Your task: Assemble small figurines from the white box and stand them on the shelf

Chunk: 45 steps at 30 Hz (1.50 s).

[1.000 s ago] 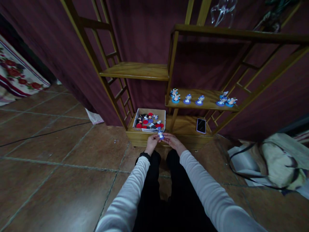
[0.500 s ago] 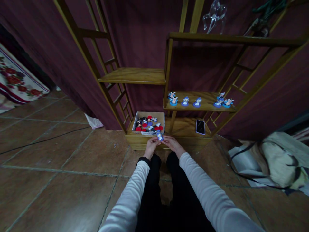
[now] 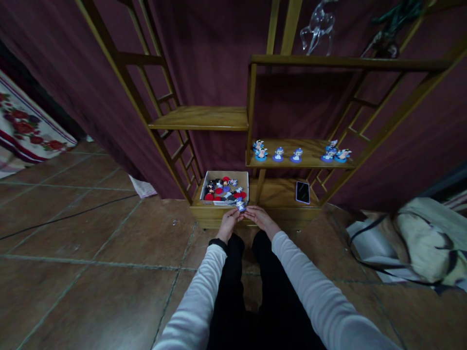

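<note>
A small purple-and-white figurine [image 3: 240, 204] on a round purple base is held between my two hands, just in front of the box. My left hand [image 3: 229, 221] grips its base from the left with the fingers closed. From the right, the fingertips of my right hand [image 3: 261, 217] pinch the same base. Behind them a shallow cardboard box [image 3: 205, 181] holds several figurine parts and red, purple and dark discs. On the shelf to the right stand several finished-looking figurines, among them a purple one [image 3: 278, 154] and a blue-based one [image 3: 260, 154].
A wooden display rack [image 3: 204, 118] stands against a dark red curtain [image 3: 215, 58]. A phone [image 3: 302, 192] lies on its lower board. Up high are a clear horse ornament [image 3: 319, 26] and a dark green ornament [image 3: 392, 29]. A beige bag [image 3: 419, 238] sits on the floor at right.
The camera view has shifted slightly. Both hands stay on the figurine, which has tilted a little to the left.
</note>
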Motion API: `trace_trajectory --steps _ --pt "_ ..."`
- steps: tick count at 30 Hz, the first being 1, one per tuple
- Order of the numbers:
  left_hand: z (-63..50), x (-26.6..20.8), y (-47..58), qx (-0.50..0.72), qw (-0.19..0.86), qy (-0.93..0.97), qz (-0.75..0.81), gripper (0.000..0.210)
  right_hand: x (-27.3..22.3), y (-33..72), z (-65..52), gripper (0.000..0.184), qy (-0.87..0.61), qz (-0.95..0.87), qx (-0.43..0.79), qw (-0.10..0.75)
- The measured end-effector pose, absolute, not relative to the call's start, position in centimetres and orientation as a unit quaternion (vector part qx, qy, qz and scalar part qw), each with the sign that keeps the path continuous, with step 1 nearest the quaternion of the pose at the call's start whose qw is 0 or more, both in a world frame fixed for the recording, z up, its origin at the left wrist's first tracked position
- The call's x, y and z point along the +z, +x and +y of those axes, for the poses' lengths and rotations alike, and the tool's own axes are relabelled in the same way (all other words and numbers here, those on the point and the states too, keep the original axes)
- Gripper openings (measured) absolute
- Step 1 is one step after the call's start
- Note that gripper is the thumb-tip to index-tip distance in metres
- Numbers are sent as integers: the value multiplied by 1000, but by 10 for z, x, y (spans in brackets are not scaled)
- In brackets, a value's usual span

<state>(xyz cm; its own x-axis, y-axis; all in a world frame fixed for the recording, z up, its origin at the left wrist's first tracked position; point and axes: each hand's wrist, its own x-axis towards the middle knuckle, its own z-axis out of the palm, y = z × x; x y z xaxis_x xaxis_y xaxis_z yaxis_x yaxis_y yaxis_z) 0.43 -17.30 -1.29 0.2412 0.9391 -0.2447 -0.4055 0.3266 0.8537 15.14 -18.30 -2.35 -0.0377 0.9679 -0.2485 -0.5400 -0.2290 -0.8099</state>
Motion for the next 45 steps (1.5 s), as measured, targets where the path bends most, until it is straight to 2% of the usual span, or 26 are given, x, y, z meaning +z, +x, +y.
trace_trajectory --steps 13,22,26,30,33,40,45 --pt "-175 -7 2 450 743 298 395 15 -17 147 -186 30 -437 -326 628 555" --pt "-175 -4 0 454 751 279 390 26 -14 145 -186 28 -448 -389 576 562" --pt "-176 -5 -1 478 737 284 385 22 -12 143 -187 29 -444 -376 592 558" --pt "-176 -8 0 507 712 299 382 32 -14 142 -186 31 -429 -322 626 566" --pt "-174 -10 2 520 687 317 397 39 -14 144 -185 25 -450 -301 640 545" --pt "-175 -9 8 518 610 395 451 39 -12 146 -187 24 -454 -304 657 519" --pt "-177 -4 8 499 648 384 428 35 -8 147 -189 27 -427 -308 664 531"
